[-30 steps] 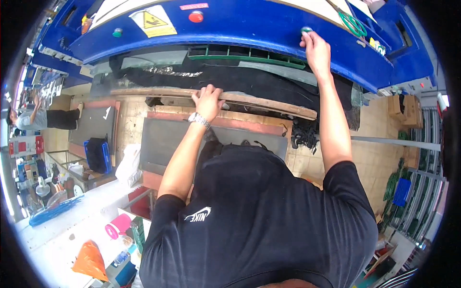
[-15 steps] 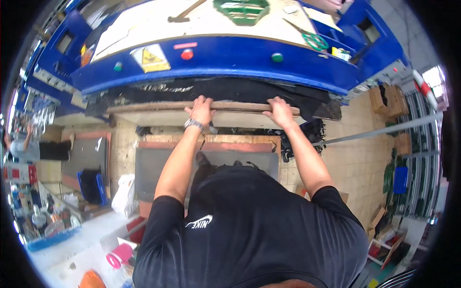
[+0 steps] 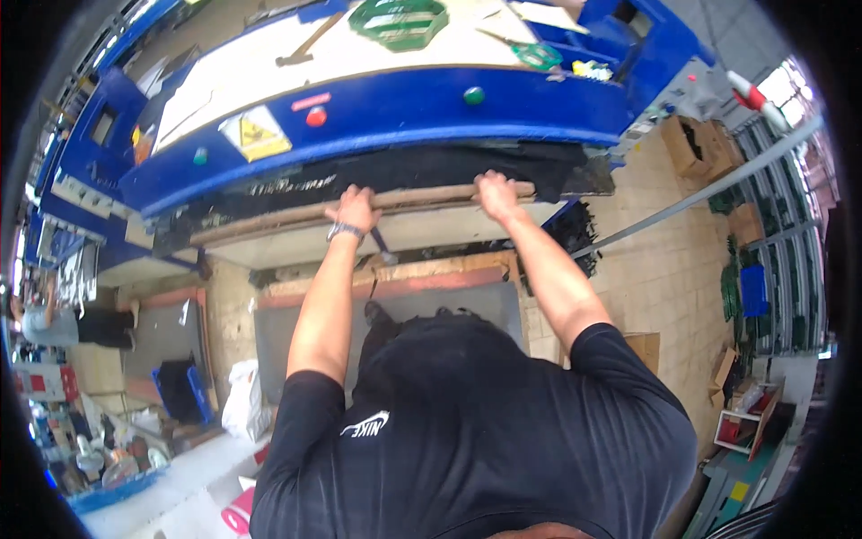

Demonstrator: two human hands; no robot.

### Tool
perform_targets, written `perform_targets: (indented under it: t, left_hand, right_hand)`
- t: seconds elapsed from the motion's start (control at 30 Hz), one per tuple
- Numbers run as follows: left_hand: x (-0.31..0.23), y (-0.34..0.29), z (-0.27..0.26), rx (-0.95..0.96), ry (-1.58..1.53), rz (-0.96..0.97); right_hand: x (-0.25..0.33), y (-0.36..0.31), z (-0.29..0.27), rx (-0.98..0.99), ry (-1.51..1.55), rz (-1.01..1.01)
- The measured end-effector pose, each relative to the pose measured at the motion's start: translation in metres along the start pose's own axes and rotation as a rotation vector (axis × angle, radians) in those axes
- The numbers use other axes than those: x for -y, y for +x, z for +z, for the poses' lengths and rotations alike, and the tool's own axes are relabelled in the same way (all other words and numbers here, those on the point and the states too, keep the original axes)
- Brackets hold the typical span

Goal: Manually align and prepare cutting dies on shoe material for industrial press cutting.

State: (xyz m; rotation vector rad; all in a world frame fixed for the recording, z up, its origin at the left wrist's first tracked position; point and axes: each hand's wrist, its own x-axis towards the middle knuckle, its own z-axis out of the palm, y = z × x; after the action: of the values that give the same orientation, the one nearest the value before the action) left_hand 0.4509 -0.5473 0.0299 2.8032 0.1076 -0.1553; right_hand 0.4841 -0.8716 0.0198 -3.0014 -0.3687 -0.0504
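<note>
The right hand (image 3: 496, 196) had left the green push-button (image 3: 474, 95) for the right part of the wooden bar (image 3: 422, 196) along the blue machine's near side, joining the left hand (image 3: 356, 211), so both seemingly shared it, fingers bent over, clamping impossible to tell.

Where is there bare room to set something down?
On the pale top, between the hammer and blue front, and between the green frame and that front. The wooden bar is free between left hand and right hand. Crowded: around the green scissors.
</note>
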Motion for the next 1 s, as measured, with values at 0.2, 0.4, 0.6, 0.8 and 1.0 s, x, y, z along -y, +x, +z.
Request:
perform_targets:
  t: [0.2,0.4,0.6,0.8,1.0]
  left_hand:
    - [-0.009,-0.035,-0.004,0.046,0.015,0.014]
    - [0.027,-0.087,-0.014,0.125,-0.41,0.034]
    - [0.078,-0.062,-0.051,-0.34,-0.56,-0.255]
    - [0.13,-0.069,-0.037,0.01,-1.004,-0.692]
    - [0.123,-0.079,-0.049,0.13,-1.134,-0.828]
  right_hand:
    - [-0.01,-0.029,-0.013,0.068,0.183,-0.104]
    - [0.014,-0.04,-0.077,0.586,0.396,-0.053]
    - [0.084,0.001,-0.032,0.457,1.33,-0.017]
    - [0.175,0.008,0.006,0.836,1.553,0.144]
    - [0.172,-0.013,-0.037,0.829,1.65,0.295]
